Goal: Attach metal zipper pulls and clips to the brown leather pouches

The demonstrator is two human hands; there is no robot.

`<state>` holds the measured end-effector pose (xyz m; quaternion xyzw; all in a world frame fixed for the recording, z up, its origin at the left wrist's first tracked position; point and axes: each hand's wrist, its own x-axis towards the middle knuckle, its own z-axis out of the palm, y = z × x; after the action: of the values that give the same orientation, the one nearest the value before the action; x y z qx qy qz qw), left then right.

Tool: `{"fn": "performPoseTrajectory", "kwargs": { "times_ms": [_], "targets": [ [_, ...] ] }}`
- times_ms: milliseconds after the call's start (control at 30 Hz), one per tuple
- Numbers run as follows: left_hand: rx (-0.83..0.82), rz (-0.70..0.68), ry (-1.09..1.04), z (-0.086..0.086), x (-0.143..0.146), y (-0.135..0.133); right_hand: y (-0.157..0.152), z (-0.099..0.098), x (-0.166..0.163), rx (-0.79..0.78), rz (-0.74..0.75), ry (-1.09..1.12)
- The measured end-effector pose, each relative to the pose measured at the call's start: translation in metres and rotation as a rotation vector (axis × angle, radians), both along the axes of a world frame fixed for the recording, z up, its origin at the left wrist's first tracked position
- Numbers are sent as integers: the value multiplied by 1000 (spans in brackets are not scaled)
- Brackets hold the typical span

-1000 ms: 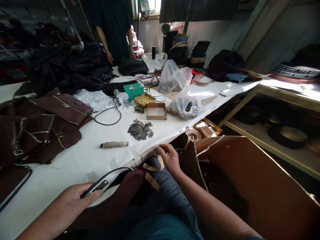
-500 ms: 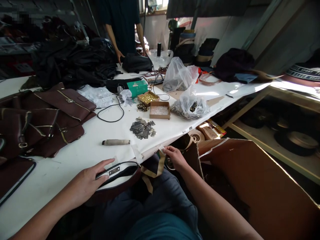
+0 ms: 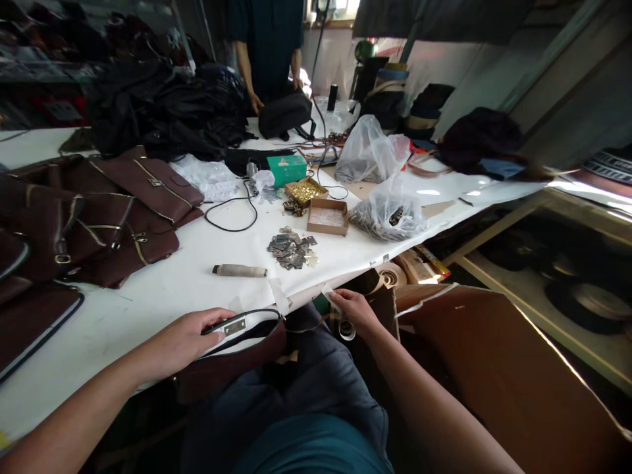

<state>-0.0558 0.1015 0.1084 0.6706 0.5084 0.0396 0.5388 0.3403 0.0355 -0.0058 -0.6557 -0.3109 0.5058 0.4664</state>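
Observation:
My left hand (image 3: 190, 339) lies on the near edge of the white table (image 3: 162, 296). Its fingers are closed over a black strap with a small metal plate (image 3: 233, 326). That strap belongs to a maroon bag (image 3: 232, 365) hanging off the table onto my lap. At the table's edge my right hand (image 3: 354, 311) pinches the end of a tan tape strip (image 3: 326, 291). A small tape roll (image 3: 346, 329) hangs just under this hand.
A pile of metal plates (image 3: 292, 249), a grey roll (image 3: 239, 270), small cardboard boxes (image 3: 327, 216), a green box (image 3: 286, 168), plastic bags (image 3: 390, 210) and brown bags (image 3: 99, 217) lie on the table. Another person (image 3: 266, 39) stands at the far end. A large cardboard box (image 3: 494, 368) sits at my right.
My left hand has slid the strap and bag up onto the table edge. My right hand has shifted right along the edge, and the tape strip is drawn tighter.

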Motion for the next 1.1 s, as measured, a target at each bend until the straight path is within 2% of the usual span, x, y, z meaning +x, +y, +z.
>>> {"fn": "performPoseTrajectory", "kwargs": {
  "times_ms": [133,200,267,367,467,567,667,767,900,1100],
  "targets": [
    [-92,-11,-35,4,-8,0,-9,19,-2,23,18,-128],
    [-114,3,-71,7,-10,-3,-16,39,-7,76,53,-220],
    [-103,0,-89,9,-11,-5,-19,67,-19,222,131,-357],
    [-70,-25,-105,6,-8,-8,-16,110,-56,514,340,-518],
    [-80,-13,-195,0,-4,-12,-4,130,-109,639,655,-652],
    [-155,94,-262,-6,-6,-21,6,120,-154,575,861,-839],
    [-207,212,-293,-10,-11,-34,8,102,-179,471,882,-927],
    [-220,272,-301,-12,-15,-45,6,91,-188,434,869,-968],
    [-205,276,-270,-13,-18,-50,5,88,-191,436,880,-973],
    [-58,190,-195,-21,-20,-45,6,86,-192,442,870,-1020]
  ]
}}
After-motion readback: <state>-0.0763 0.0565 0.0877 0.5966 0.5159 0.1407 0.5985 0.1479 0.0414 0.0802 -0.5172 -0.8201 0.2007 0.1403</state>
